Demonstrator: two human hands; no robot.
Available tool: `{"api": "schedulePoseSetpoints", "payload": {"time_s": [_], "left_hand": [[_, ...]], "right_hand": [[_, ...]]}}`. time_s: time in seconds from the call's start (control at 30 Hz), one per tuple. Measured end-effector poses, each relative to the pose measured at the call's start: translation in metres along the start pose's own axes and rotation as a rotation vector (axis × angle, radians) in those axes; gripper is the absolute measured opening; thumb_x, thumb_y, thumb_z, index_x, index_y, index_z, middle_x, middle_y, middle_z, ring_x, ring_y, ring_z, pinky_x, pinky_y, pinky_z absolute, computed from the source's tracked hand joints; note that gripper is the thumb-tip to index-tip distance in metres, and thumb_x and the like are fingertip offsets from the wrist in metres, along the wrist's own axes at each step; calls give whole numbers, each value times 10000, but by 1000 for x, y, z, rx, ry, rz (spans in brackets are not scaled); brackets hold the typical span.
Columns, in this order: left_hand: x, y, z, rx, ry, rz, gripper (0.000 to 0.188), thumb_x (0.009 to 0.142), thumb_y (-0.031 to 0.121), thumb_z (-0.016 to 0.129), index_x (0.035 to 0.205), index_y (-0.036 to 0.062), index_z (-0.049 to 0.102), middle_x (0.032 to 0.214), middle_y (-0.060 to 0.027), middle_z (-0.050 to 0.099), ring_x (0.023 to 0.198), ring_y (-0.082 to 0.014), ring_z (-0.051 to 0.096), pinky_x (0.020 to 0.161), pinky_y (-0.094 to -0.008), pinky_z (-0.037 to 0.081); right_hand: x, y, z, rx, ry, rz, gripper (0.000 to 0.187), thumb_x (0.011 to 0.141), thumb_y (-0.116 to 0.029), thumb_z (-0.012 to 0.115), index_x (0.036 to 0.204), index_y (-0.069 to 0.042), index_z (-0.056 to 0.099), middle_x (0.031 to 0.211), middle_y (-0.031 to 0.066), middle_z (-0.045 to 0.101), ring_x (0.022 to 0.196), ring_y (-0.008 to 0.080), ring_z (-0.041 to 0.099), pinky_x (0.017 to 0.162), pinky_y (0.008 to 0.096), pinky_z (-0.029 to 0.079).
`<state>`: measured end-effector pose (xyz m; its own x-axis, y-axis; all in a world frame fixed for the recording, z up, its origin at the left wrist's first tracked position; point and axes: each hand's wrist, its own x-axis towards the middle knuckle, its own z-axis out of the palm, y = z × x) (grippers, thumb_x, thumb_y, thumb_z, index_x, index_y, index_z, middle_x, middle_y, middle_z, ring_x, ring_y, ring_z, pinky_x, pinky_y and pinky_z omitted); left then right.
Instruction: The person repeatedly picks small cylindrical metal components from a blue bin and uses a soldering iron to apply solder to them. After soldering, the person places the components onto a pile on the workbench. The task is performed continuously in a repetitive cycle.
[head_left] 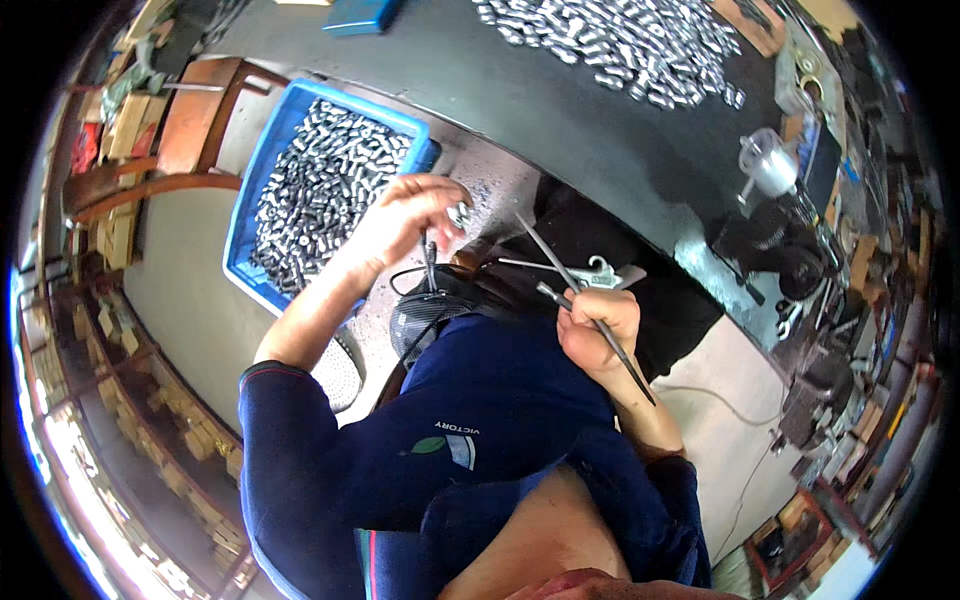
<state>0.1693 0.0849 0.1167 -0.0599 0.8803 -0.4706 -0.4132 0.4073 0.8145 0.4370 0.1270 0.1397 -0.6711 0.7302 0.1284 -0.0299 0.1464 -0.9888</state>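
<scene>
My left hand (405, 215) is raised in front of me, its fingers pinching a small shiny metal part (459, 213) just right of the blue crate (262, 165) filled with similar metal parts. My right hand (597, 325) grips a thin dark metal rod (580, 300) that runs slantwise from upper left to lower right. A second thin rod and a pale hooked tool (600, 270) lie just above that hand. Between my hands sits a dark round mesh-covered thing (430, 310) with a thin tool standing over it.
A dark workbench (560, 130) runs across the top with a large heap of silver metal parts (620, 40). A clear round container (768, 165) and dark machine parts stand at the right. A wooden chair (190, 130) is at the left, wooden shelves further left.
</scene>
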Motion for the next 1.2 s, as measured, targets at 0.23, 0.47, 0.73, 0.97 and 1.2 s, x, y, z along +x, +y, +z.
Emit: {"api": "schedulePoseSetpoints", "payload": {"time_s": [0.23,0.47,0.73,0.97,1.2], "left_hand": [[17,-38,39,-212,-183,-123,289,878,296,593,917,10,581,532,-71,546,419,-185,542,491,-277,474],[14,-29,46,-47,-200,-43,267,888,247,592,907,-19,571,618,-81,588,500,-159,578,523,-259,491],[9,-7,69,299,-240,168,152,807,4,664,926,-36,579,791,-63,621,680,-98,612,613,-211,505],[10,-5,72,305,-298,188,248,795,14,672,1026,-8,583,938,-50,631,775,-78,590,589,-197,478],[11,-12,76,236,-356,122,159,845,75,645,944,-44,607,757,-61,636,663,-96,620,598,-211,490]], "right_hand": [[6,17,-9,-1,45,-9,339,657,-69,579,535,-43,264,484,23,283,414,107,299,412,268,223],[14,25,-9,-54,-1,-13,359,680,-190,619,574,-24,318,518,76,294,452,186,317,442,318,245],[14,24,-7,-105,26,1,429,702,-297,647,542,-31,351,495,47,329,443,149,344,440,304,244],[6,34,-7,-4,74,31,524,773,-410,634,563,-31,339,518,54,296,463,162,327,444,314,246],[2,37,-4,124,82,103,287,731,-107,546,534,-31,351,497,35,364,463,95,383,439,264,277]]}}
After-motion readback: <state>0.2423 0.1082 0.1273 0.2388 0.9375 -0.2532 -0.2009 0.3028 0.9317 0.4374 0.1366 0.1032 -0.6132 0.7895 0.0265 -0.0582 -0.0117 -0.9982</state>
